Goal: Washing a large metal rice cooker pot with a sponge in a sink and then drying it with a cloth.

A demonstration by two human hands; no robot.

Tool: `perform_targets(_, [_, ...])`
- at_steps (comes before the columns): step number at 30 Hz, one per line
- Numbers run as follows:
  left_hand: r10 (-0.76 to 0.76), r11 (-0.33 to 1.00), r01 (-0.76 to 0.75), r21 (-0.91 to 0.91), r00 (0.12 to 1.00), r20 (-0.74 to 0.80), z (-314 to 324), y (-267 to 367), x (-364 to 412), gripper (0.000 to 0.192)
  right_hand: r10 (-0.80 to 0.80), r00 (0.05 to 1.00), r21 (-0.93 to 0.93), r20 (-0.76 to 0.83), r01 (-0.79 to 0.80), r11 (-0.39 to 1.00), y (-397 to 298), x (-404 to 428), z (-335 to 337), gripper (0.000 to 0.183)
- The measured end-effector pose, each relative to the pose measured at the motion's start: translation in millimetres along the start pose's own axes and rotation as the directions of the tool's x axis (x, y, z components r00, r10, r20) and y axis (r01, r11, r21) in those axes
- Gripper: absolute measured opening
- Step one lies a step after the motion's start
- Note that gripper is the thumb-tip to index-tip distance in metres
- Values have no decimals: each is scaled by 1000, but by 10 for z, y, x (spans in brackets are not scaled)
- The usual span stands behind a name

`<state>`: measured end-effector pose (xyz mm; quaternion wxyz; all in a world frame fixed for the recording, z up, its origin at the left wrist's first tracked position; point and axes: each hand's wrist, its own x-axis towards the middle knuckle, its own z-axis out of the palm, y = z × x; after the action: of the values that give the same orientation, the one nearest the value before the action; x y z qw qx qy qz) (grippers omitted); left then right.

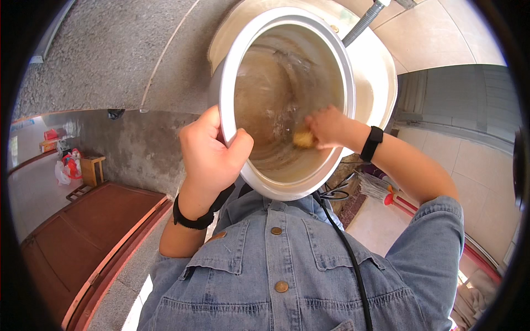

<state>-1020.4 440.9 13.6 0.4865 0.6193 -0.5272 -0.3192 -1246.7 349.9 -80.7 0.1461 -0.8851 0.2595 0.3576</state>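
Observation:
A large metal pot [290, 190] with a wide pale rim is tilted so its mouth faces me. My left hand [217, 149] grips the rim at the left, thumb over the edge. Inside the pot, my right hand [329, 126] holds a yellow scrubbing pad [303, 139] against the lower right of the inner wall; both are slightly blurred. The inside looks wet and brownish. Behind the pot is a white ceramic basin [374, 82], partly hidden by it.
A grey corrugated hose [364, 22] rises beside the basin. A rough grey wall [112, 53] stands at the left, above a brown door panel [95, 231]. At the right, a broom [379, 188] lies low near tiles. A black cable [350, 252] runs down my denim shirt.

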Motion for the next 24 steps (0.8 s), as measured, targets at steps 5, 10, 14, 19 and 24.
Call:
perform_targets(5, [-53,998,50,42,995,79,-10,19,-54,13,52,978,42,-201,-44,998,-54,193,115,37])
perform_targets(10, [-13,1000,12,-22,998,-60,35,-30,-7,7,-307,950,525,58,233,819,-544,271,-204,46])
perform_targets(14, [-24,997,18,-78,997,-76,10,-113,-70,4,-344,872,894,-348,419,157,-810,237,-432,48])
perform_targets(19, [3,996,-7,-93,999,-51,-26,-95,-122,4,-338,820,881,-461,469,-64,-703,86,-614,39])
perform_targets(24, [-38,997,37,-72,999,-10,-19,-33,-135,4,56,733,583,-678,490,648,-591,226,-874,36])
